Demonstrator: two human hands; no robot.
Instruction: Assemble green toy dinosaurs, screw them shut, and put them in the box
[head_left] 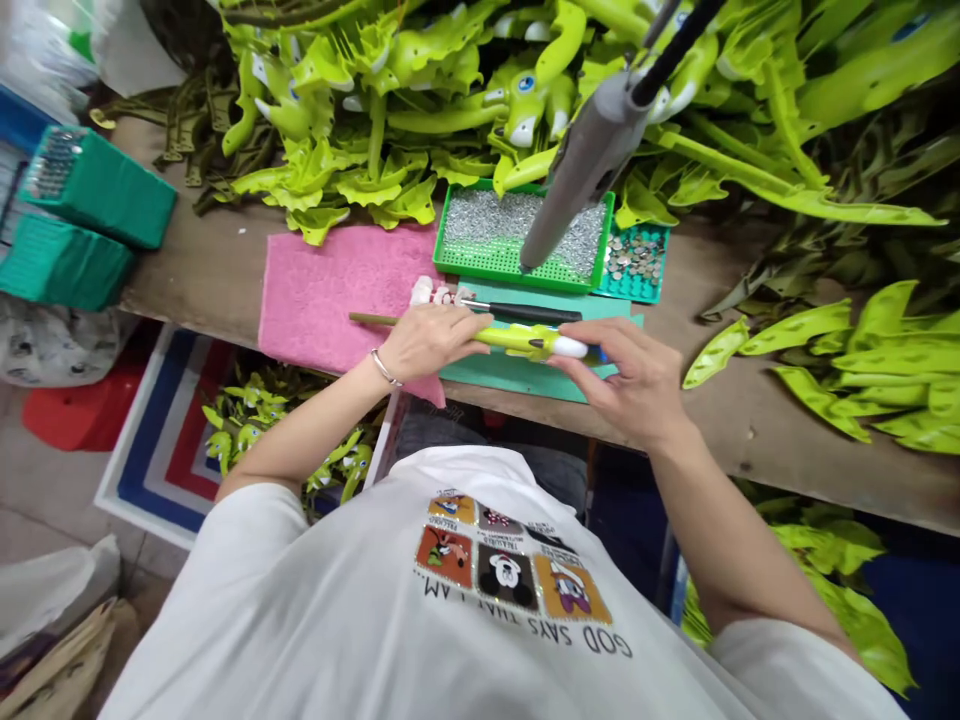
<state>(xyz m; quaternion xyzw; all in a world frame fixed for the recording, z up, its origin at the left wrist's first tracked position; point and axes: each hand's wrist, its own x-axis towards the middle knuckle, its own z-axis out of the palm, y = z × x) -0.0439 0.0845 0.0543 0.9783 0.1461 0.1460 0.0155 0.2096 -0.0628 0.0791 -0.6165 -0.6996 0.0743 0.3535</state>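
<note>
A slim lime-green plastic toy part [517, 341] lies crosswise between my two hands, just above the teal mat [517, 380]. My left hand [435, 340] is closed round its left portion, and a thin brownish end [369, 318] sticks out beyond that hand over the pink towel [330, 290]. With thumb and fingers, my right hand [630, 375] grips the other end, near a white tip and a bit of blue. Just beyond the part rests a screwdriver [532, 313] with a black handle. Above the screw tray hangs a grey powered screwdriver [581, 165], touched by neither hand.
A green tray [517, 276] holds many small screws, beside a teal tray [661, 280] of round metal pieces. Lime-green toy parts [420, 60] pile up behind, with shells [900, 370] at right. Teal boxes [97, 190] stand left. A box [127, 440] sits below the table edge.
</note>
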